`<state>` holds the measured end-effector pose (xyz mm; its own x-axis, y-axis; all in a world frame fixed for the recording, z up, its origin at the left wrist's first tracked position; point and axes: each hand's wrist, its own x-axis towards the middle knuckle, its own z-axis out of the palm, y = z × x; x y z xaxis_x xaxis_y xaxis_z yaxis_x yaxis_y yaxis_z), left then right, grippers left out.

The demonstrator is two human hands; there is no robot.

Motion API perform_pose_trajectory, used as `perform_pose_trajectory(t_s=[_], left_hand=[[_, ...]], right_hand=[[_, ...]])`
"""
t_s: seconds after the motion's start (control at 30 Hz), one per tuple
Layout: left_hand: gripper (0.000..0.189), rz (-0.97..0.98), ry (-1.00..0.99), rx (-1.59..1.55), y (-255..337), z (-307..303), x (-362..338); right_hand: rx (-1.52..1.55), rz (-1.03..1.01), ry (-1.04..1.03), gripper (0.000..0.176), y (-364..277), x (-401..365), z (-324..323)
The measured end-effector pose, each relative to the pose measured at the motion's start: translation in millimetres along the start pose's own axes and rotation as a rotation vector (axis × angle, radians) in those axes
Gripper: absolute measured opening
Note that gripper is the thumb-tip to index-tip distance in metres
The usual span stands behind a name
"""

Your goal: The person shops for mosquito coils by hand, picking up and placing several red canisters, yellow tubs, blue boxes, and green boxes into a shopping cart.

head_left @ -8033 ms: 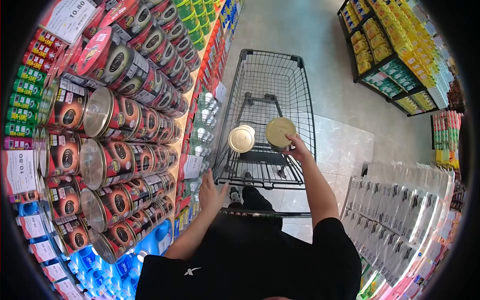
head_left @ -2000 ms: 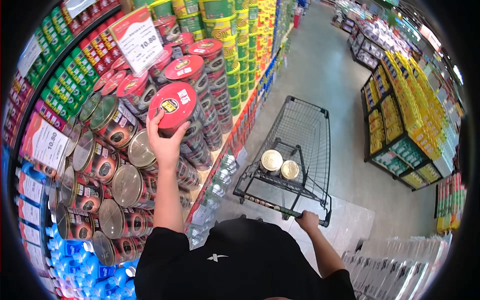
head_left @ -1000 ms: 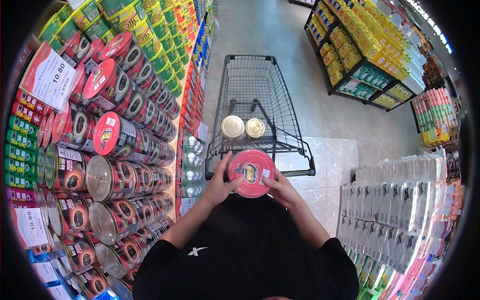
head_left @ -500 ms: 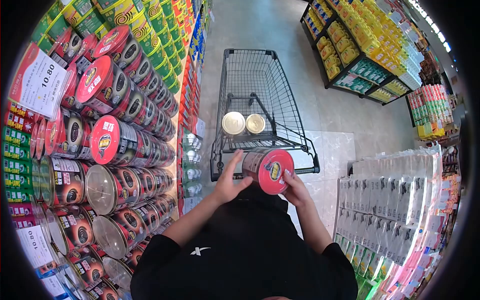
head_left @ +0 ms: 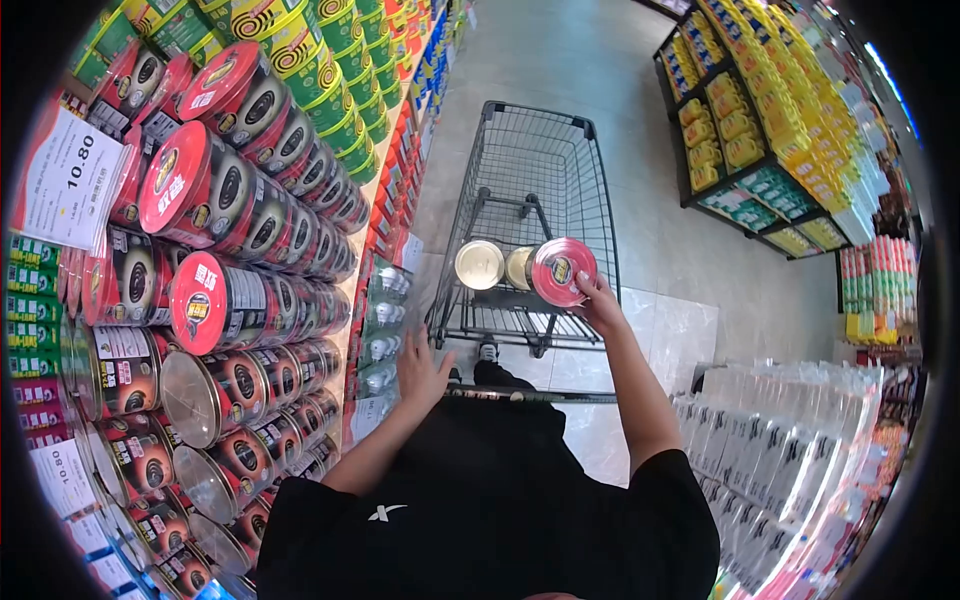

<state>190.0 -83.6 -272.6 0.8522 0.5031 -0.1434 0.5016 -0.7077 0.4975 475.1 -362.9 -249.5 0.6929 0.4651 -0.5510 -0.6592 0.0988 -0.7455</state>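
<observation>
Red plastic lid on a printed, metal-looking wall: the red-lidded tin (head_left: 563, 271) is in the right hand (head_left: 603, 308). The fingers (head_left: 584, 288) are clamped on the wall just behind the lid rim, and the tin is tipped on its side with the lid face toward the camera. It is held in the air over the near end of the cart (head_left: 600, 200). Just beyond the fingertips are two gold-lidded tins (head_left: 479, 264), side by side and upright on the cart's raised rack. The nearer one is partly hidden behind the red lid, and I can't tell whether they touch. Judging by the look, the wall is rigid and won't give under squeeze. The printed surface is smooth and likely slick, and the lid may pop if pinched at the edge. The one-hand carry suggests moderate weight. The best hold is around the cylinder wall mid-height, or a palm under the base, not the lid. The left hand (head_left: 420, 368) is empty and open with its fingers spread, just above the cart handle (head_left: 530, 396); contact with the bar is unclear. Further left of that hand, stacked shelf tins (head_left: 215, 300) lie on their sides, some red-lidded and some clear-lidded, under a price card (head_left: 65, 180).
</observation>
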Motion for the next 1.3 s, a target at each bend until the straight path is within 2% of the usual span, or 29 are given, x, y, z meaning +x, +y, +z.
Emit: perform_pose_trajectory(t_s=[0.03,0.17,0.27,0.3,0.37,0.4,0.67,0.93,1.1,1.2,1.23,1.27,1.3], left_hand=[[0.081,-0.009,0.022,-0.015,2,0,2],[0.084,-0.064,0.061,-0.026,11,-5,4],[0.084,-0.149,0.024,0.049,20,-10,4],[0.083,-0.182,0.004,0.083,21,-9,3],[0.082,-0.126,0.062,0.064,15,-6,2],[0.081,-0.095,0.09,0.053,15,-6,4],[0.08,-0.22,0.003,0.095,20,-8,5],[0.081,-0.213,0.005,0.074,17,-6,2],[0.083,-0.198,0.02,0.079,14,-4,0],[0.085,-0.127,0.079,0.065,13,-5,-1],[0.085,-0.239,-0.022,0.028,19,-10,0],[0.084,-0.2,0.016,0.046,18,-11,-3],[0.084,-0.155,0.051,0.062,14,-8,-4]], right_hand=[[0.007,-0.031,-0.021,0.056,5,24,-6],[0.023,0.126,0.016,0.062,44,110,-51],[-0.059,0.228,0.019,0.05,73,154,-68],[-0.053,0.244,0.081,0.052,94,171,-78],[-0.016,0.291,0.101,0.054,111,188,-83],[0.002,0.314,0.114,0.055,120,195,-85],[0.092,0.323,0.078,0.065,160,219,-103],[0.167,0.308,0.094,0.058,164,215,-109],[0.057,0.326,0.094,0.052,176,217,-109],[-0.284,0.428,0.221,0.054,180,223,-111],[-0.334,0.392,0.235,0.061,179,222,-111],[-0.385,0.358,0.25,0.067,179,221,-112],[-0.543,0.2,0.286,0.071,196,233,-132]])
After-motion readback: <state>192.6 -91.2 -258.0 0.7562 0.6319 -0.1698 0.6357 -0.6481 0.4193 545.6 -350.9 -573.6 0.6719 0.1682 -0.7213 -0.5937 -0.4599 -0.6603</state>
